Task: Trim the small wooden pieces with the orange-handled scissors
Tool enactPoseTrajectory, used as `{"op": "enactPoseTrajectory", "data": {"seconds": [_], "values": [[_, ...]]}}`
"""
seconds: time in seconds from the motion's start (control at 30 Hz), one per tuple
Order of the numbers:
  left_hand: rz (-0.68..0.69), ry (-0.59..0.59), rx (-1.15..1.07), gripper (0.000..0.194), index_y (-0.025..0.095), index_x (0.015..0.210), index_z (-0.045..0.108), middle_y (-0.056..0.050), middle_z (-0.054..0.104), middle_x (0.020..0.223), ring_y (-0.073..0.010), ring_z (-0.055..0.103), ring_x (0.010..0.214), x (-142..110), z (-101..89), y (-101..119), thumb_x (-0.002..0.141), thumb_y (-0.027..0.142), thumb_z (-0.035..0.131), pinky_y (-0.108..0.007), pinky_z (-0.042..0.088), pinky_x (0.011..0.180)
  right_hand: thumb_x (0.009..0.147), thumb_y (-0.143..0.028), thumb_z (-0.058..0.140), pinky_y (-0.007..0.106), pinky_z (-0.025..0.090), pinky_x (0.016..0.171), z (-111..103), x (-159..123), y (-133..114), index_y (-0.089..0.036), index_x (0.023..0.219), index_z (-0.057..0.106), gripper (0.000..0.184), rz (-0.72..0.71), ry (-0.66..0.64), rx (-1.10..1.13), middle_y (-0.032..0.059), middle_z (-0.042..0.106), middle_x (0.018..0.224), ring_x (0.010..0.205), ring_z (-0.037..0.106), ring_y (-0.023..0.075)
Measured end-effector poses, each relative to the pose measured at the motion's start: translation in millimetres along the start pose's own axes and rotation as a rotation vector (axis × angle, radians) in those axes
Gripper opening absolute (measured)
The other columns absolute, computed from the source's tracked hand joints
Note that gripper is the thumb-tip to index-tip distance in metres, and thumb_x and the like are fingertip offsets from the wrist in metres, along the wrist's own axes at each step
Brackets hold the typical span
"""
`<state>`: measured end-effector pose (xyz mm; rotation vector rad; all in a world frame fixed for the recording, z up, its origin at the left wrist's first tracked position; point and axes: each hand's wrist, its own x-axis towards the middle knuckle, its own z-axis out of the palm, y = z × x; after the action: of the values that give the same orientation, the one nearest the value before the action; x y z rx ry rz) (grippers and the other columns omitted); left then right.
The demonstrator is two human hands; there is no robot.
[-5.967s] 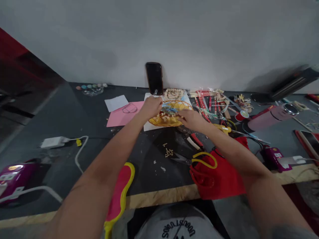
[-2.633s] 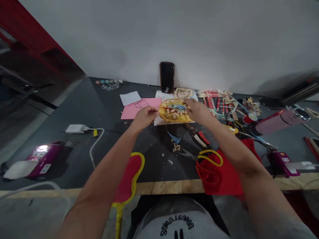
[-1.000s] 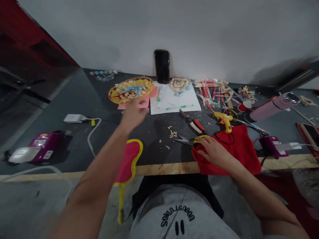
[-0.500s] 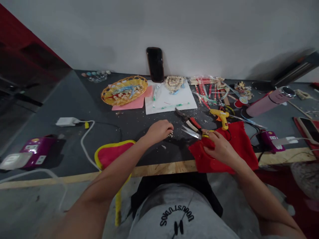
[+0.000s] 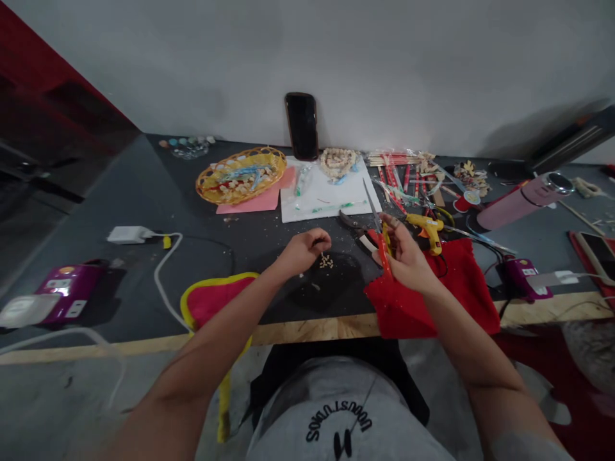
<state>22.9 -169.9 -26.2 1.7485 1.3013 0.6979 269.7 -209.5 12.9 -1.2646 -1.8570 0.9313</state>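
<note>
Scissors with red and yellow handles [image 5: 385, 251] are gripped in my right hand [image 5: 407, 257], blades raised and pointing away from me. Beneath that hand lies a red cloth [image 5: 432, 301]. My left hand [image 5: 303, 250] hovers over the dark table with its fingers pinched together; what they hold, if anything, is too small to make out. Just right of it, a little pile of short beige pieces [image 5: 326, 261] rests on the table. Partly behind the scissors are pruning shears [image 5: 353, 222], with a yellow glue gun [image 5: 426, 230] to their right.
A wicker basket [image 5: 243, 186] of beaded pieces stands at the back left, near white paper [image 5: 307, 208] bearing a beaded heart shape [image 5: 337, 163]. A phone [image 5: 302, 126] leans on the wall. On the right are a pink flask [image 5: 523, 202] and a purple power socket [image 5: 527, 278].
My right hand has lifted the scissors off the red cloth and turned their blades upward. My left hand has shifted slightly left, uncovering the small beige pieces.
</note>
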Motion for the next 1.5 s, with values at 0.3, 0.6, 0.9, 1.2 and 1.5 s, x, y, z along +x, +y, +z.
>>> {"op": "enactPoseTrajectory", "data": {"seconds": [0.3, 0.6, 0.9, 1.2, 1.5], "values": [[-0.236, 0.128, -0.903, 0.033, 0.016, 0.077, 0.064, 0.000, 0.062, 0.069, -0.0099, 0.053, 0.059, 3.3, -6.2, -1.6, 0.056, 0.032, 0.084, -0.023, 0.042, 0.059, 0.076, -0.043, 0.070, 0.040, 0.047, 0.099, 47.0, 24.4, -0.8, -0.018, 0.134, 0.050, 0.066, -0.153, 0.012, -0.340, 0.0135, 0.053, 0.118, 0.111, 0.053, 0.0266], [-0.252, 0.130, -0.976, 0.022, 0.017, 0.069, 0.062, 0.003, 0.053, 0.061, -0.0084, 0.048, 0.054, 8.5, -8.0, -9.5, 0.061, 0.026, 0.080, -0.023, 0.040, 0.056, 0.079, -0.044, 0.068, 0.036, 0.047, 0.101, 62.6, 20.1, 7.3, -0.022, 0.135, 0.050, 0.064, -0.095, -0.126, -0.410, 0.0108, 0.056, 0.121, 0.115, 0.054, 0.0236], [-0.238, 0.106, -1.054, 0.026, 0.015, 0.070, 0.063, 0.000, 0.059, 0.069, -0.0066, 0.044, 0.056, 10.4, -4.0, -11.8, 0.061, 0.029, 0.083, -0.022, 0.038, 0.055, 0.083, -0.050, 0.062, 0.045, 0.041, 0.104, 49.1, 34.3, 30.4, -0.018, 0.136, 0.049, 0.064, 0.018, -0.029, -0.578, 0.0144, 0.057, 0.126, 0.122, 0.049, 0.0311], [-0.229, 0.069, -1.094, 0.028, 0.014, 0.073, 0.063, 0.000, 0.061, 0.067, -0.0066, 0.046, 0.056, 8.9, -1.5, -11.2, 0.062, 0.029, 0.084, -0.020, 0.037, 0.055, 0.081, -0.053, 0.065, 0.047, 0.041, 0.106, 46.8, 31.2, 30.7, -0.019, 0.138, 0.049, 0.068, -0.075, -0.012, -0.552, 0.0137, 0.056, 0.122, 0.118, 0.049, 0.0301], [-0.224, 0.070, -1.007, 0.022, 0.013, 0.068, 0.061, 0.002, 0.056, 0.063, -0.0079, 0.049, 0.059, 7.6, 4.4, -13.2, 0.060, 0.021, 0.081, -0.020, 0.039, 0.058, 0.078, -0.050, 0.069, 0.045, 0.046, 0.102, 58.9, 24.3, 19.4, -0.020, 0.135, 0.053, 0.067, -0.155, -0.058, -0.568, 0.0128, 0.057, 0.115, 0.114, 0.051, 0.0299]]}}
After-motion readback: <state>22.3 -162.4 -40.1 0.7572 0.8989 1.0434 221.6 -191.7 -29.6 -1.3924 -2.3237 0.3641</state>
